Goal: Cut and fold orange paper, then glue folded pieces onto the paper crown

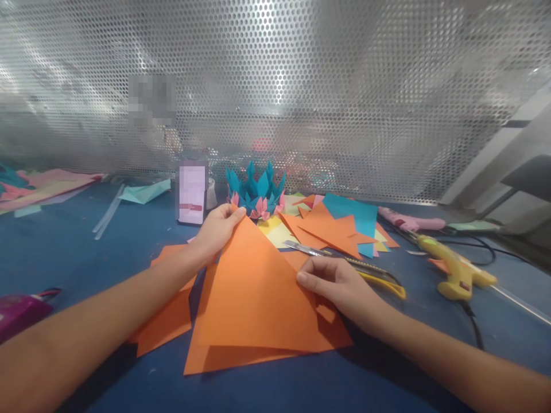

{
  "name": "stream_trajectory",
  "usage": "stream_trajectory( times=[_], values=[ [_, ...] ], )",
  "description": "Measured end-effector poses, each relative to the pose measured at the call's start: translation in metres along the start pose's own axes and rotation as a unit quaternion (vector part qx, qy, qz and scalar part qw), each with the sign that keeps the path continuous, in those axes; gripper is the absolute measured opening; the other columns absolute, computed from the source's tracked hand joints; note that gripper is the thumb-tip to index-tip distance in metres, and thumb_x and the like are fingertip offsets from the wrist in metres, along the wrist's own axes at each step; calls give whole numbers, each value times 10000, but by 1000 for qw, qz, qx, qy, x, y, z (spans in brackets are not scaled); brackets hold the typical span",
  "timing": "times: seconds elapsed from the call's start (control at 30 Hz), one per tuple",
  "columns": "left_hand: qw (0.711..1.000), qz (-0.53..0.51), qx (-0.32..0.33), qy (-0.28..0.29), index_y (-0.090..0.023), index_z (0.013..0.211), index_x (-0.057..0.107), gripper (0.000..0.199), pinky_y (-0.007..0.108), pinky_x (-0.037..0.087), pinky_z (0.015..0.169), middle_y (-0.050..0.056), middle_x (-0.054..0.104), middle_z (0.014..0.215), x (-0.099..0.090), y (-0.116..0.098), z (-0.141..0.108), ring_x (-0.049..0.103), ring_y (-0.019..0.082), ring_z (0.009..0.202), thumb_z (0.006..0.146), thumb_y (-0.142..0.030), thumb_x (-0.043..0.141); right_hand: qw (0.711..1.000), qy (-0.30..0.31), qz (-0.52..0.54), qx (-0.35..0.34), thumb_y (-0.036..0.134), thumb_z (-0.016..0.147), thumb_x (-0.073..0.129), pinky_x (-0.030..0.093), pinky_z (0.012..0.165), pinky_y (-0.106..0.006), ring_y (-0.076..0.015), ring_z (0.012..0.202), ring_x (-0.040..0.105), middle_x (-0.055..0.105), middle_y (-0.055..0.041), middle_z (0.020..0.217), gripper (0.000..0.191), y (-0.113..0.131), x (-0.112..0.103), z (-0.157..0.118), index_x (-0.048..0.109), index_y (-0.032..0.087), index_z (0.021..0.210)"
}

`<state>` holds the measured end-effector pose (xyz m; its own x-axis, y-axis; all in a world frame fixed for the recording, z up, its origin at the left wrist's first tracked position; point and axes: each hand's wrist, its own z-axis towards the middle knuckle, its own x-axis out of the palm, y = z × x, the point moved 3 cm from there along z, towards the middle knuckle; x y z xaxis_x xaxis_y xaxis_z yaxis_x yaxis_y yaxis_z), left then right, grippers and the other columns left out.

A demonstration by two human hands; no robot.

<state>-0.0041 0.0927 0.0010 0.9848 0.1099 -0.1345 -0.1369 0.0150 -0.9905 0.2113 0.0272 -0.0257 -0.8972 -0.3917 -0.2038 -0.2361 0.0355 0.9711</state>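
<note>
In the middle of the blue table point(77, 264), close in front of the person, is an orange sheet point(262, 298), raised and slanting with its narrow top corner away from the body; the left hand point(218, 228) pinches that top corner between thumb and fingers; the right hand point(338, 281) is at the sheet's right edge, the thumb laid against the paper and the fingers curled, grasping the edge; another orange layer shows below the near edge, though whether it is a fold of the same sheet I cannot tell; under the left forearm lie more orange papers point(167, 324); just beyond the hands stands a blue paper flower point(258, 192) with pink petals round its base, and left of it an upright phone point(191, 195) with a lit screen; to the right of the flower a loose heap of paper pieces point(329, 226), mostly orange with blue and yellow among them, spreads over the table; a cutter knife point(303, 248) lies between that heap and the right hand, blade pointing left; farther right rest a yellow glue gun point(456, 267) and, behind it, a pink glue gun point(408, 220); at the left, clear sticks point(108, 212) lie beside a pale green folded paper point(144, 193); a perforated metal panel point(301, 74) rises behind everything.
</note>
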Motion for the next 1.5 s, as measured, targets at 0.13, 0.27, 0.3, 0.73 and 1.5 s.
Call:
stream_trajectory(
  times=[0.13, 0.27, 0.3, 0.73, 1.5],
  values=[
    [992, 91, 80, -45, -179, 669, 463, 274, 213, 306, 495, -52, 450, 577, -7, 1, 7, 411, 94, 522, 796, -399, 565, 999, -11, -26, -34, 470, 733, 604, 348, 482, -223, -81, 506, 436, 457, 39, 564, 333, 6, -1, -3, 486, 177, 627],
    [986, 116, 110, -56, -185, 680, 474, 256, 224, 289, 492, -44, 458, 587, -7, 3, 8, 416, 106, 537, 805, -394, 552, 995, -60, -39, -75, 409, 729, 570, 292, 486, -228, -87, 526, 360, 385, 46, 561, 300, 12, -3, -6, 425, 192, 581],
    [986, 114, 112, -55, -185, 675, 474, 259, 225, 288, 491, -44, 455, 585, -6, 3, 7, 410, 104, 534, 800, -396, 558, 994, -67, -35, -78, 396, 725, 563, 280, 482, -229, -88, 523, 345, 372, 47, 556, 292, 13, -4, -6, 413, 195, 574],
    [997, -52, 50, 2, -172, 654, 539, 288, 200, 253, 424, -65, 459, 516, -6, 8, 10, 366, 61, 432, 635, -394, 721, 974, -83, -142, -156, 273, 715, 460, 297, 518, -250, -112, 548, 368, 375, 35, 554, 216, 13, -5, -5, 348, 211, 541],
    [992, 12, 85, -90, -178, 725, 484, 172, 227, 365, 579, -38, 494, 661, -13, 13, 13, 450, 108, 600, 779, -320, 566, 940, -162, -145, -262, 202, 805, 441, 406, 620, -277, -140, 650, 468, 470, 3, 691, 89, 14, -10, -12, 460, 214, 719]
  ],
)
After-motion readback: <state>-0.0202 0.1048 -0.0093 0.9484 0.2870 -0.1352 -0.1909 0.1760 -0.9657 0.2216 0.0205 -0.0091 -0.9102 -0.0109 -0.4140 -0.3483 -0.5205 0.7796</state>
